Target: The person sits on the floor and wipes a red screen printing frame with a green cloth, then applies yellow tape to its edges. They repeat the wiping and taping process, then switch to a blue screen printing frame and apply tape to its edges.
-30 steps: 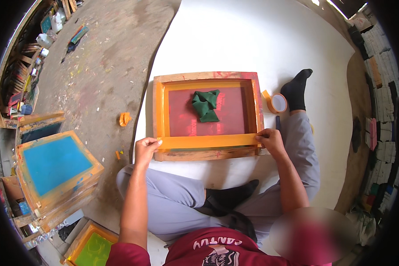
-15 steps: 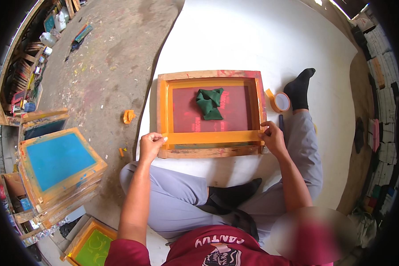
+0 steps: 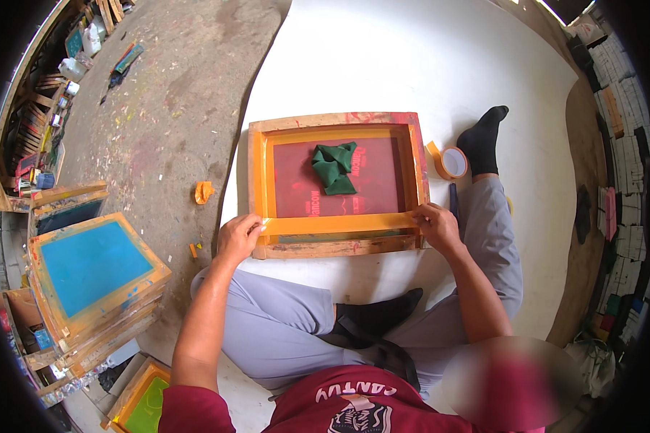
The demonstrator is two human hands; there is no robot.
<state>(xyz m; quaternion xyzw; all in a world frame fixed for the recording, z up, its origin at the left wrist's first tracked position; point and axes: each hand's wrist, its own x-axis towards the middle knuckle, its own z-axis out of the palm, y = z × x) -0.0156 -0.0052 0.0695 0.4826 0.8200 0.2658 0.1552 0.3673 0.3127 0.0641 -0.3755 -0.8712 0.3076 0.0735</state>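
I have my left hand (image 3: pixel 240 237) and right hand (image 3: pixel 438 227) pinched closed, each on an end of an orange strip (image 3: pixel 339 224), straight across the near side of a wooden frame (image 3: pixel 310 123). Under it spreads a white sheet (image 3: pixel 412 65); leftward, paint-flecked grey floor (image 3: pixel 173 108), stacked screens (image 3: pixel 97 260), cluttered shelves (image 3: pixel 11 200).

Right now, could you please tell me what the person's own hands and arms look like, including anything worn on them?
The left hand and right hand are ungloved, with no watch or bracelet to be seen. The left forearm and right forearm are bare. The left sleeve is short and maroon; blurring obscures the right one.
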